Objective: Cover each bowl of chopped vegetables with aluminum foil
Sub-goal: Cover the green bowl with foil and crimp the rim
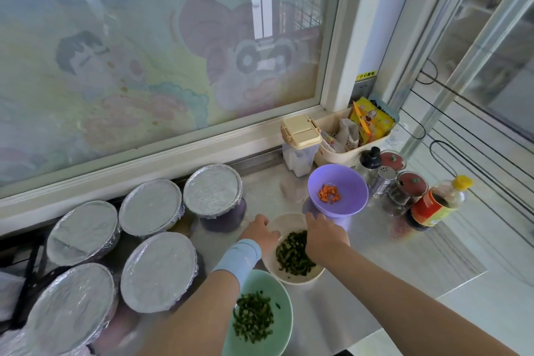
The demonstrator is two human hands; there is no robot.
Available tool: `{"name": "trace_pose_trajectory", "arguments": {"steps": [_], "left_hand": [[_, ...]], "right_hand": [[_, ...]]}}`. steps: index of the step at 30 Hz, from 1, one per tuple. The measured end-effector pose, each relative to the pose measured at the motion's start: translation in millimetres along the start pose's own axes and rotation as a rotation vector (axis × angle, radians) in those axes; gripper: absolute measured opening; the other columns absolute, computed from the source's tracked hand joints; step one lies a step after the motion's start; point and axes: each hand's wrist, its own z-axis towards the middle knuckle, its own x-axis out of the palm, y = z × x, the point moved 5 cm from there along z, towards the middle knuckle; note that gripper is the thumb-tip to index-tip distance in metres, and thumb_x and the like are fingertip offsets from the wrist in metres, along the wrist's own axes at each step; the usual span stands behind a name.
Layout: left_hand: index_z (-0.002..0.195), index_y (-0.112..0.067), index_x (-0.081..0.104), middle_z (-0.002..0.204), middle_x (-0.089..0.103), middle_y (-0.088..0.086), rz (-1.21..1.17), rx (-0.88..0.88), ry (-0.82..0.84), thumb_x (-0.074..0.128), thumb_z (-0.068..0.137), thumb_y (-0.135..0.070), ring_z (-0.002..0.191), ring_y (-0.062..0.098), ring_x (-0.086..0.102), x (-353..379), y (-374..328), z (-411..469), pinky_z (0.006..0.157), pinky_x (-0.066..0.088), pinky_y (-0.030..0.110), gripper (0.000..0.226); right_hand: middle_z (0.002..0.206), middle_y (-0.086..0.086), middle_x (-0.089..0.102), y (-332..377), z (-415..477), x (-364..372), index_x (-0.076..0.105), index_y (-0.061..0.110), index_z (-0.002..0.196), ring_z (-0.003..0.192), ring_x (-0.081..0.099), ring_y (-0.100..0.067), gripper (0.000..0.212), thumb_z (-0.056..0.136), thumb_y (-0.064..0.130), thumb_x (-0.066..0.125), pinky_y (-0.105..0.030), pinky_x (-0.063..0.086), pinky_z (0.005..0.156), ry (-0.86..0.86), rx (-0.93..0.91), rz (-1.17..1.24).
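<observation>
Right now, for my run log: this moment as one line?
left hand, right hand: hold white bowl | uncovered: green bowl, purple bowl | foil-covered bowls: left

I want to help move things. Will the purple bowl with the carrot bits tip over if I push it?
Probably tippy: the purple bowl flares wide above a narrower foot. It likely feels light, holding only a few carrot cubes.

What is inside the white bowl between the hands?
Chopped dark greens lie in the white bowl. The left hand and right hand cover its far rim, hiding that part.
</observation>
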Motion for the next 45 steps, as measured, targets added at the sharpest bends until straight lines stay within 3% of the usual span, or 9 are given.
{"name": "trace_pose_trajectory", "arguments": {"steps": [6,11,15,21,25,28,33,39,45], "left_hand": [[0.12,-0.025,0.052,0.123,0.06,0.0,-0.008,-0.011,0.023,0.046,0.091,-0.042,0.105,0.022,0.057,-15,2,1,0.092,0.045,0.034,0.034],[0.123,-0.016,0.056,0.127,0.057,0.008,-0.173,-0.109,-0.331,0.045,0.097,-0.025,0.112,0.029,0.057,-84,29,8,0.087,0.041,0.031,0.03],[0.128,-0.01,0.051,0.132,0.054,0.013,-0.349,-0.328,-0.425,0.048,0.094,-0.02,0.118,0.033,0.055,-119,76,16,0.094,0.041,0.036,0.036],[0.126,-0.008,0.055,0.125,0.061,0.013,-0.456,-0.449,-0.362,0.049,0.091,-0.022,0.11,0.034,0.059,-125,117,28,0.09,0.045,0.035,0.038],[0.118,-0.015,0.054,0.123,0.06,0.008,-0.544,-0.415,-0.323,0.05,0.091,-0.03,0.112,0.033,0.056,-126,116,35,0.099,0.042,0.037,0.032],[0.106,-0.02,0.056,0.115,0.063,0.007,-0.526,-0.39,-0.314,0.05,0.084,-0.04,0.105,0.032,0.058,-123,113,42,0.1,0.044,0.042,0.03],[0.111,0.003,0.064,0.112,0.067,0.025,-0.614,-0.255,-0.224,0.052,0.087,-0.027,0.104,0.04,0.065,-113,88,59,0.089,0.056,0.047,0.04],[0.108,-0.002,0.065,0.108,0.068,0.022,-0.739,-0.167,-0.153,0.054,0.072,-0.036,0.088,0.029,0.062,-98,51,81,0.092,0.054,0.052,0.05],[0.083,-0.016,0.063,0.072,0.054,0.009,-0.805,-0.179,-0.059,0.058,0.072,-0.032,0.068,0.019,0.049,-81,28,104,0.072,0.042,0.032,0.02]], "right_hand": [[0.135,-0.012,0.047,21,19,-33,0.037,0.01,0.14,0.117,0.053,-0.031,0.047,0.094,0.017,0.042,-0.039,0.048,0.088,-0.064,-0.044,0.015],[0.141,-0.007,0.045,69,51,-53,0.042,0.021,0.141,0.125,0.048,-0.028,0.045,0.096,0.021,0.043,-0.039,0.045,0.099,-0.038,-0.155,0.2],[0.137,-0.006,0.049,111,83,-57,0.042,0.027,0.14,0.123,0.051,-0.028,0.049,0.091,0.019,0.047,-0.039,0.045,0.1,-0.039,-0.189,0.274],[0.148,-0.007,0.033,176,117,-53,0.034,0.027,0.146,0.133,0.036,-0.028,0.057,0.091,0.019,0.045,-0.04,0.035,0.108,-0.043,-0.289,0.169],[0.162,0.002,0.011,188,130,-44,0.036,0.035,0.147,0.141,0.026,-0.025,0.052,0.095,0.027,0.041,-0.04,0.033,0.11,-0.038,-0.329,0.142],[0.162,0.002,0.01,182,134,-37,0.044,0.033,0.141,0.135,0.033,-0.027,0.045,0.097,0.03,0.039,-0.04,0.035,0.108,-0.043,-0.309,0.173],[0.162,-0.005,0.011,153,140,-35,0.052,0.03,0.135,0.126,0.044,-0.036,0.04,0.096,0.03,0.042,-0.036,0.037,0.107,-0.043,-0.23,0.258],[0.162,-0.001,0.01,102,142,-40,0.044,0.033,0.141,0.133,0.037,-0.032,0.045,0.096,0.033,0.042,-0.043,0.034,0.11,-0.069,-0.108,0.272],[0.16,0.0,0.011,69,147,-47,0.04,0.034,0.143,0.139,0.031,-0.029,0.048,0.095,0.038,0.041,-0.046,0.033,0.111,-0.079,-0.063,0.268]]}}
